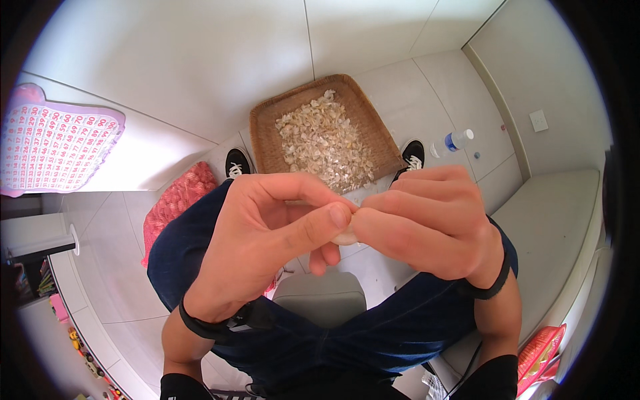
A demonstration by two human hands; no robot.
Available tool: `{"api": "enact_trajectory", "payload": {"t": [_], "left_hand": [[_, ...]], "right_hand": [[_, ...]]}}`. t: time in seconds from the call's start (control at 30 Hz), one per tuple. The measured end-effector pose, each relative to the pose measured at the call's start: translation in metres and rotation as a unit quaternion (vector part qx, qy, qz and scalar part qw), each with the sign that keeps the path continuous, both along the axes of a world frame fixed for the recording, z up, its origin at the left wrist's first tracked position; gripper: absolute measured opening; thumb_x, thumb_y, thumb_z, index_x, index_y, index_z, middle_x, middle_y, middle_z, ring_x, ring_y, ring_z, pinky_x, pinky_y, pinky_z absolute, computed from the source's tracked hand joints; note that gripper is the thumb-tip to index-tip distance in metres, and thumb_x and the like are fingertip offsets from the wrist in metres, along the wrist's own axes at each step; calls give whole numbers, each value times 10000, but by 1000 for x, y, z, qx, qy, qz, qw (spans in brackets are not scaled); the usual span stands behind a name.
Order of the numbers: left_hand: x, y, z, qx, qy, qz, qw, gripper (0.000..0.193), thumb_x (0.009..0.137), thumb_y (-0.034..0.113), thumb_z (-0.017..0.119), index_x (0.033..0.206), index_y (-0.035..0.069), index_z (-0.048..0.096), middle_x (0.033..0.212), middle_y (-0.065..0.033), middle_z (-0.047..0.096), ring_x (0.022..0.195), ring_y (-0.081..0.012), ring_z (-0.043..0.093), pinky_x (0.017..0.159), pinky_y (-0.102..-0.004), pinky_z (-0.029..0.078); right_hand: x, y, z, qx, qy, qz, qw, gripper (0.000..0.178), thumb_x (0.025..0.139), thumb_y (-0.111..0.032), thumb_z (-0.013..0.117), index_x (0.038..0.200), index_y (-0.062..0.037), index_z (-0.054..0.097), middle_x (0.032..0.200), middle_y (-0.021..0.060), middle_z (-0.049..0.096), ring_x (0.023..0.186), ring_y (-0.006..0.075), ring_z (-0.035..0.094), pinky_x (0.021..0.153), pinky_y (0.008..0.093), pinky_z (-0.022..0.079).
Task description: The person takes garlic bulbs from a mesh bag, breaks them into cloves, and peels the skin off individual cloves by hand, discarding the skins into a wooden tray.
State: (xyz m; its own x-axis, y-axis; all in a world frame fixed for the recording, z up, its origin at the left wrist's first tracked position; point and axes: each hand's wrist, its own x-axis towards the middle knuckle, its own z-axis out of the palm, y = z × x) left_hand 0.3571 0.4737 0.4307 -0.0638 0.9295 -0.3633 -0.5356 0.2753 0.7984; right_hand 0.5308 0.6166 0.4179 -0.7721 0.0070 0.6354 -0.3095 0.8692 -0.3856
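Both hands meet in front of me over my lap, fingertips touching. Between the thumb and fingers of my left hand point(270, 233) is a small pale garlic clove point(346, 238), mostly covered by the fingers. My right hand point(433, 223) is curled, its thumb and forefinger pinching at the same clove from the right. Beyond the hands, a square woven basket point(259, 137) lies on the floor between my shoes, with a heap of dry, papery garlic skins point(323, 143) in it.
A red mesh bag point(177, 203) full of bulbs lies by my left leg. Past my right shoe stands a clear plastic bottle point(453, 141). A grey padded bench point(547, 230) runs along the right, and a grey seat point(320, 298) shows between my thighs.
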Motion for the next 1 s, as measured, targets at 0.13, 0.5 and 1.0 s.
{"api": "enact_trajectory", "payload": {"t": [0.13, 0.5, 1.0], "left_hand": [[-1, -1, -1, -8, 3, 1, 1000, 198, 947, 137, 703, 1002, -54, 701, 880, -104, 705, 688, -130, 666, 583, -246, 528], [-1, 0, 0, 22, -17, 9, 1000, 207, 959, 161, 692, 1008, -40, 706, 865, -91, 697, 690, -121, 654, 578, -241, 513], [3, 0, -12, 52, -28, 15, 998, 229, 988, 175, 654, 1034, -45, 697, 866, -84, 690, 674, -111, 643, 565, -231, 500]], "right_hand": [[0, 0, 0, 9, -23, 1, 1000, 201, 710, -32, 722, 892, 4, 646, 774, 82, 640, 508, 167, 523, 439, 262, 388], [-2, -2, -4, -67, 46, -5, 997, 212, 723, -57, 725, 918, -17, 652, 798, 100, 660, 533, 184, 574, 454, 258, 445], [0, -2, -4, -7, 18, -22, 1000, 218, 668, -39, 722, 874, -4, 659, 756, 65, 627, 535, 159, 570, 460, 259, 443]]}}
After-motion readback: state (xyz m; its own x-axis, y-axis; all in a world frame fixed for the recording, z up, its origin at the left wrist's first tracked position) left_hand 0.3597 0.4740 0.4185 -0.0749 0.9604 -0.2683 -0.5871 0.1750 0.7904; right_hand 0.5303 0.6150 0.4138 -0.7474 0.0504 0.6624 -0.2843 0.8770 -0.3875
